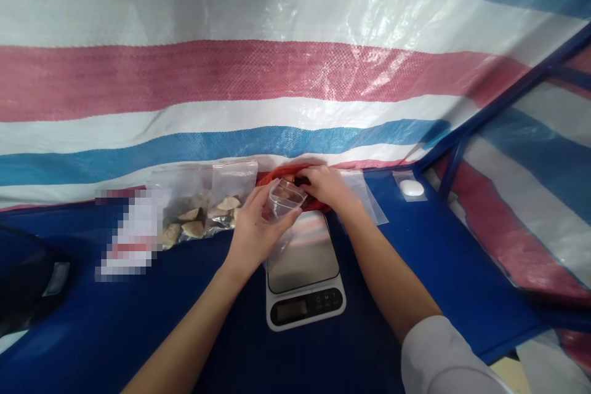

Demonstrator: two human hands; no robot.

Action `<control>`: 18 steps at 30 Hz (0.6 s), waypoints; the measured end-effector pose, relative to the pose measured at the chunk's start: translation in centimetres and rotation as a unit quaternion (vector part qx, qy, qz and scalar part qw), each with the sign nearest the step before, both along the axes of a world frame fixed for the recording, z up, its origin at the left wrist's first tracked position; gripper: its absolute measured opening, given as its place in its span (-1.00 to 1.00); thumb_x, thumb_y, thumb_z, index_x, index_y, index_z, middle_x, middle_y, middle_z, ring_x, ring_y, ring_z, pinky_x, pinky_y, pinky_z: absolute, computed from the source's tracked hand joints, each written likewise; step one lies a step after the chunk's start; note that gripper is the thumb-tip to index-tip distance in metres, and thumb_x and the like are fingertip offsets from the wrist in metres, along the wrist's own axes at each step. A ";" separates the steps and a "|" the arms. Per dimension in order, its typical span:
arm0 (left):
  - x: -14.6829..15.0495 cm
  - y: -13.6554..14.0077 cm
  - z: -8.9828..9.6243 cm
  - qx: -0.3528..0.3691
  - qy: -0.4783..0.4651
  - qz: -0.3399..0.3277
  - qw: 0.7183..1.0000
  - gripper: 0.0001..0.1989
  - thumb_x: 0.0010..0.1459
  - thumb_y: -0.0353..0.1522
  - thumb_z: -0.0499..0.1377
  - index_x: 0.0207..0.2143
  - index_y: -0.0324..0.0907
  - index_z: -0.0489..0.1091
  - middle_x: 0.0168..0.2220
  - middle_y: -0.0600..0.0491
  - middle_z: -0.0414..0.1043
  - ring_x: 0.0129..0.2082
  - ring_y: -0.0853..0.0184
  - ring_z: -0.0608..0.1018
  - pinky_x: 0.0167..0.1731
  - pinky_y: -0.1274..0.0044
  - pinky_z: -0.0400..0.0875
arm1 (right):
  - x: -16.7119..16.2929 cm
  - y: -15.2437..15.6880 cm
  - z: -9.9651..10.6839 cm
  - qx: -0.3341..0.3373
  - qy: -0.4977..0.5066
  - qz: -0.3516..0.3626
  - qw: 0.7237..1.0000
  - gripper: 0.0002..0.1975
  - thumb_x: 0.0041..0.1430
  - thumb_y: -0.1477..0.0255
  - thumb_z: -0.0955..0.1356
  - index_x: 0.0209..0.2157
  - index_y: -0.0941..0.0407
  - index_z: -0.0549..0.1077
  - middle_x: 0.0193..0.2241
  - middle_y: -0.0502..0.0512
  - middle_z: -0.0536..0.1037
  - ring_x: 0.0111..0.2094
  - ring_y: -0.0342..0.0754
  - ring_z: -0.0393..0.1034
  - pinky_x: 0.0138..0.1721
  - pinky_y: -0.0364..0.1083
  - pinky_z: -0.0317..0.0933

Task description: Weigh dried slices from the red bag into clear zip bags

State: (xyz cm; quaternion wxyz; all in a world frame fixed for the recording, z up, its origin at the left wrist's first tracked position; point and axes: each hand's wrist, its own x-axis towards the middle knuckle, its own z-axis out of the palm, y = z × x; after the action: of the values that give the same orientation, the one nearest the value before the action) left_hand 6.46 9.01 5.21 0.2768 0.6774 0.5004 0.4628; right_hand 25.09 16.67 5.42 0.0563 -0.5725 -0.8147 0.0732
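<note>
My left hand (259, 218) holds the clear bag (286, 197), mouth spread, over the scale (305, 258) | my right hand (322, 186) beside that mouth, at the red bag (282, 172); I cannot tell its grip

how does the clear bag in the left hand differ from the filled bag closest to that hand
The held bag is spread into a rounded opening by the left hand; the filled bag has its top flattened.
The held bag is up over the scale; the filled bag rests on the blue table.
The filled bag shows pale chunks; none can be made out in the held bag.
Both are see-through plastic.
</note>
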 end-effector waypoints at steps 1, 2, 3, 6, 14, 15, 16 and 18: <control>0.0 0.0 -0.1 -0.002 0.000 0.000 1.000 -0.45 0.05 -0.16 0.37 0.07 -0.16 0.45 0.01 -0.07 0.53 -0.02 0.13 0.58 0.01 0.29 0.50 | 0.0 0.1 -0.1 0.001 -0.002 -0.002 1.000 -0.70 0.31 0.37 0.32 0.02 0.05 0.54 -0.03 0.18 0.62 -0.03 0.14 0.50 -0.10 0.01 0.31; -0.1 0.1 -0.2 -0.003 -0.002 0.000 1.000 -0.45 0.04 -0.16 0.38 0.07 -0.16 0.45 0.01 -0.07 0.53 -0.02 0.13 0.59 0.02 0.28 0.50 | 0.0 0.1 -0.2 0.001 -0.003 -0.003 1.000 -0.70 0.32 0.38 0.31 0.03 0.06 0.54 -0.03 0.19 0.62 -0.03 0.15 0.50 -0.11 0.01 0.31; -0.1 0.1 -0.3 -0.004 -0.004 -0.002 1.000 -0.45 0.04 -0.17 0.38 0.07 -0.16 0.46 0.00 -0.07 0.54 -0.03 0.13 0.59 0.03 0.28 0.49 | 0.0 0.2 -0.3 0.002 -0.003 -0.003 1.000 -0.69 0.32 0.39 0.30 0.04 0.07 0.54 -0.02 0.20 0.62 -0.04 0.14 0.50 -0.11 0.01 0.31; -0.1 0.2 -0.5 -0.009 -0.011 -0.008 1.000 -0.46 0.05 -0.17 0.37 0.07 -0.16 0.45 0.01 -0.07 0.54 -0.01 0.13 0.59 0.04 0.28 0.48 | 0.3 0.2 -0.3 0.000 0.015 0.006 1.000 -0.67 0.35 0.43 0.27 0.06 0.07 0.54 -0.01 0.20 0.61 -0.05 0.10 0.50 -0.07 -0.01 0.30; -0.1 0.1 -0.2 -0.018 0.000 -0.002 1.000 -0.47 0.06 -0.15 0.36 0.06 -0.13 0.45 0.01 -0.07 0.53 -0.03 0.12 0.60 -0.05 0.29 0.53 | 2.2 -0.1 0.3 0.007 0.116 0.026 0.993 -0.75 0.35 0.34 0.32 -0.15 0.03 0.66 -0.15 0.10 0.69 -0.12 0.04 0.55 -0.06 -0.05 0.30; -0.1 0.1 -0.1 -0.016 0.006 0.000 1.000 -0.47 0.06 -0.14 0.36 0.06 -0.12 0.45 0.02 -0.06 0.53 -0.04 0.11 0.59 -0.07 0.30 0.54 | 2.5 -0.2 0.4 0.007 0.145 0.032 0.989 -0.77 0.33 0.35 0.34 -0.16 0.02 0.67 -0.16 0.08 0.69 -0.13 0.02 0.56 -0.05 -0.06 0.31; -0.1 0.1 0.0 -0.012 0.010 0.002 1.000 -0.47 0.06 -0.14 0.36 0.07 -0.12 0.45 0.02 -0.06 0.52 -0.04 0.11 0.59 -0.09 0.30 0.55 | 2.8 -0.3 0.6 0.003 0.179 0.041 0.983 -0.79 0.31 0.36 0.36 -0.17 0.01 0.67 -0.17 0.05 0.70 -0.15 0.00 0.56 -0.05 -0.07 0.31; -0.2 0.1 0.1 -0.005 0.017 0.001 1.000 -0.46 0.06 -0.14 0.36 0.07 -0.12 0.45 0.04 -0.07 0.51 -0.05 0.12 0.59 -0.12 0.32 0.55 | 3.4 -0.6 1.2 -0.012 0.259 0.061 0.964 -0.82 0.27 0.35 0.39 -0.20 0.02 0.68 -0.20 0.03 0.70 -0.19 -0.02 0.57 -0.08 -0.07 0.34</control>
State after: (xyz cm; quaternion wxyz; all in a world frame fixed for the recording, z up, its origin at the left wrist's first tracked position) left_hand 6.28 9.11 5.32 0.2712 0.6831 0.5085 0.4487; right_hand 28.50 16.12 6.58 0.2536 -0.4835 -0.8050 0.2322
